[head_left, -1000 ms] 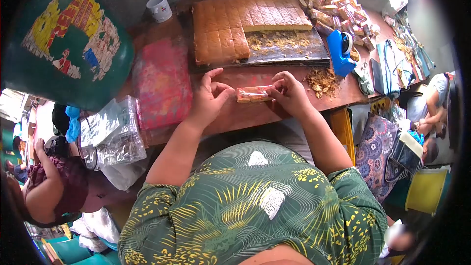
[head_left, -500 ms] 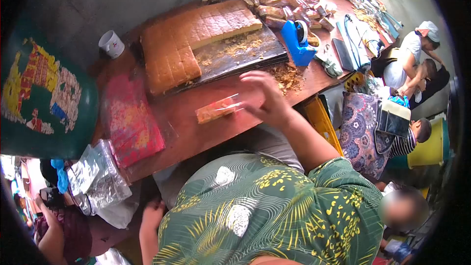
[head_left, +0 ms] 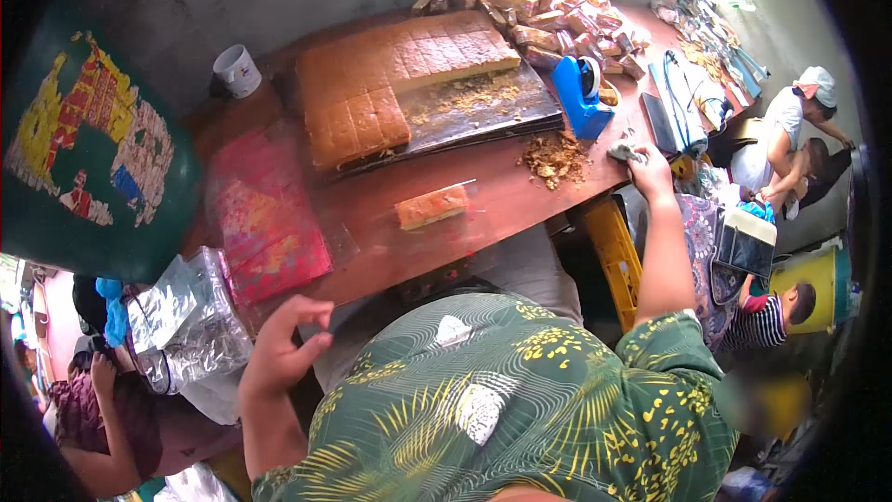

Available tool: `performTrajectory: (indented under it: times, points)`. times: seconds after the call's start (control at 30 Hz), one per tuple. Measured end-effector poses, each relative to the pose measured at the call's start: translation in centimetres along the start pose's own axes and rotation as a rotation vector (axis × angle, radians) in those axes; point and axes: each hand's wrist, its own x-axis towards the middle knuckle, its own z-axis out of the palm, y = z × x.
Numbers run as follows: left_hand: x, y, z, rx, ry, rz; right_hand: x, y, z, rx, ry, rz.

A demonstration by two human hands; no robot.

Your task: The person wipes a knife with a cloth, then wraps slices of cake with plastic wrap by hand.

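While the rectangular golden-brown cake bar point(head_left: 432, 207) lies at the centre of the frame on a sheet of clear plastic film point(head_left: 472, 223), the right hand point(head_left: 650, 174), right of centre, has its fingers closed on a crumpled grey-green cloth point(head_left: 623, 151). The grip is best kept compact, gathering loose folds and lifting before any sideways travel, since the heap of brown crumbs point(head_left: 555, 160) is near and would scatter. Clearance is likewise advised from the blue tape dispenser point(head_left: 581, 110), just above the cloth. The left hand point(head_left: 286, 344), lower left of centre, is empty, thumb and fingers apart; it is well placed away from the film, which could shift if brushed. Beyond, the dark flat tray point(head_left: 522, 116) bears a partly cut cake slab point(head_left: 358, 84).
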Motion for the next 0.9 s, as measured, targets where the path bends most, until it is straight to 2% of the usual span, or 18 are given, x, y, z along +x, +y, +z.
performTrajectory:
  times: [0.07, 0.13, 0.27, 0.3, 0.4, 0.47, 0.5, 0.6, 0.67, 0.83, 0.87, 0.9]
  points:
    - [4.0, 0.6, 1.6, 0.345, 0.122, 0.29, -3.1, 0.1, -1.8, -0.017, -0.023, -0.089]
    - [7.5, 0.4, 3.3, 0.541, 0.231, 0.495, -6.7, -3.1, -5.4, 0.019, -0.159, 0.043]
    - [12.7, -2.3, 6.6, 0.533, 0.214, 0.649, -12.2, -3.6, -9.9, 0.075, -0.379, 0.014]
    - [13.4, -2.7, 7.1, 0.553, 0.212, 0.686, -13.3, -3.7, -10.7, 0.019, -0.459, 0.064]
    - [13.5, -3.1, 7.4, 0.701, 0.189, 0.683, -16.7, -4.4, -11.8, -0.024, -0.701, 0.262]
    - [13.1, -3.5, 7.4, 0.688, 0.215, 0.613, -18.6, -3.9, -11.5, -0.244, -0.911, 0.143]
    - [13.0, -3.6, 7.2, 0.691, 0.227, 0.595, -19.3, -5.0, -11.3, -0.297, -1.064, 0.281]
    - [12.6, -3.8, 6.9, 0.718, 0.253, 0.564, -22.1, -0.6, -7.7, -0.454, -1.369, 0.129]
    - [12.4, -3.8, 6.9, 0.743, 0.263, 0.551, -23.5, 0.7, -5.6, -0.505, -1.456, 0.268]
    - [12.5, -3.8, 7.1, 0.76, 0.267, 0.522, -26.0, 4.6, -2.3, -0.608, -1.488, 0.243]
    - [12.5, -3.8, 7.1, 0.74, 0.267, 0.527, -26.6, 8.2, -0.5, -0.613, -1.558, 0.217]
    - [12.6, -4.0, 7.1, 0.721, 0.266, 0.53, -27.2, 9.4, -0.2, -0.597, -1.556, 0.322]
